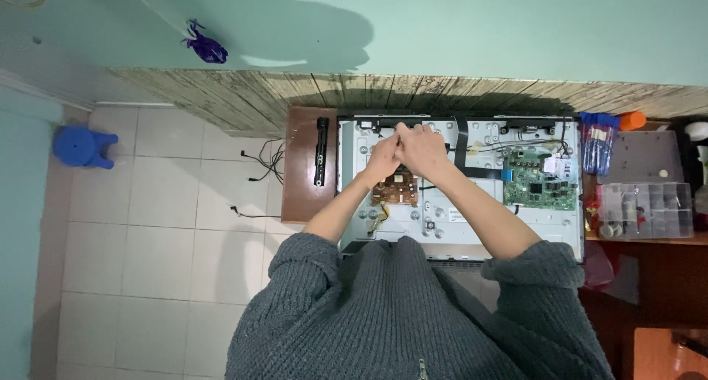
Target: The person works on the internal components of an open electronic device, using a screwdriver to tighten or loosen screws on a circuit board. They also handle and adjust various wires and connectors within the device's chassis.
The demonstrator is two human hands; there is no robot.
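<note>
An opened flat television lies on its face on the table, its grey metal back plate bare. My left hand and my right hand are pressed together over the plate's upper middle, fingers curled near the top edge. What they grip, if anything, is hidden. Just below them sits a brown power board. A green main board is fixed at the right, with a black ribbon cable running up beside it.
A black bar-shaped part lies on the brown table end at the left. At the right stand a clear compartment box, a bag of blue pens and an orange cap. Cables trail on the tiled floor; a blue stool stands far left.
</note>
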